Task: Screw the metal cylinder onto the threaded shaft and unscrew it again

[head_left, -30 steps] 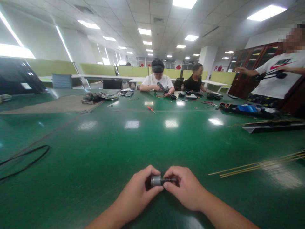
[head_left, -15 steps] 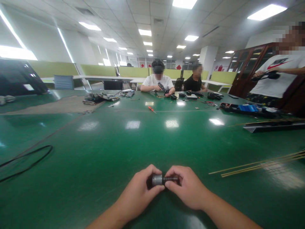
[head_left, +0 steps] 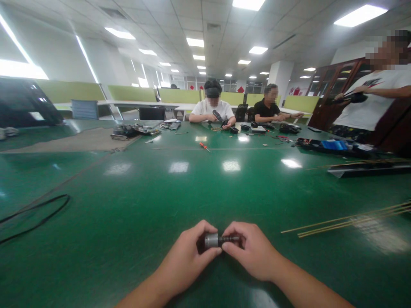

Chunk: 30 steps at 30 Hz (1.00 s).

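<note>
Low over the green table (head_left: 199,188), near its front edge, my two hands meet around one small part. My left hand (head_left: 186,256) is closed on a short grey metal cylinder (head_left: 211,240). My right hand (head_left: 253,252) pinches the dark threaded shaft (head_left: 229,238) that sticks out of the cylinder's right end. Fingers hide most of both pieces.
Thin yellow rods (head_left: 346,220) lie to the right, a black cable (head_left: 35,214) loops at the left. Farther off are a red screwdriver (head_left: 203,146), a long black rail (head_left: 369,170) and scattered tools. Two people sit at the far side; a third person (head_left: 369,102) stands at the right.
My hands stay in place on the cylinder and shaft, with only slight finger shifts. The standing person on the right has lowered an outstretched arm.
</note>
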Each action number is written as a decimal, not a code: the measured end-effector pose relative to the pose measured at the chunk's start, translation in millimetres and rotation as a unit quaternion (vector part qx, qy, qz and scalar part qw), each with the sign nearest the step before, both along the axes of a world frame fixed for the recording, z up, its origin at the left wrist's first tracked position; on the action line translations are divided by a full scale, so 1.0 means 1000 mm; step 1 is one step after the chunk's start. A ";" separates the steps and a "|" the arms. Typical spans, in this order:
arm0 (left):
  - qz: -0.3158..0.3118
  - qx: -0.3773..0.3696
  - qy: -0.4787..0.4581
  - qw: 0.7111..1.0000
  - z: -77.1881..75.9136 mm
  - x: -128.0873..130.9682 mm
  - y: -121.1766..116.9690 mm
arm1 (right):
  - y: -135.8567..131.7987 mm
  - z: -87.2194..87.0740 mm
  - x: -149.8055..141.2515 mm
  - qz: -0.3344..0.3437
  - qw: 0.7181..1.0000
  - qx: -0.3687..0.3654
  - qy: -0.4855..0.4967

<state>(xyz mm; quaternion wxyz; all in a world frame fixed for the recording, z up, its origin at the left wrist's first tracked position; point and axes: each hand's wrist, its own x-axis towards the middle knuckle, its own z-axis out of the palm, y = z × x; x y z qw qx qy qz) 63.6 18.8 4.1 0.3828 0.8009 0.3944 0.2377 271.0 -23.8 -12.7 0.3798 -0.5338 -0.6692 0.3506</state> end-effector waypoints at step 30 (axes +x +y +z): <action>0.000 0.007 -0.007 1.000 0.005 0.001 0.000 | 0.000 0.002 0.000 -0.004 1.000 -0.006 0.006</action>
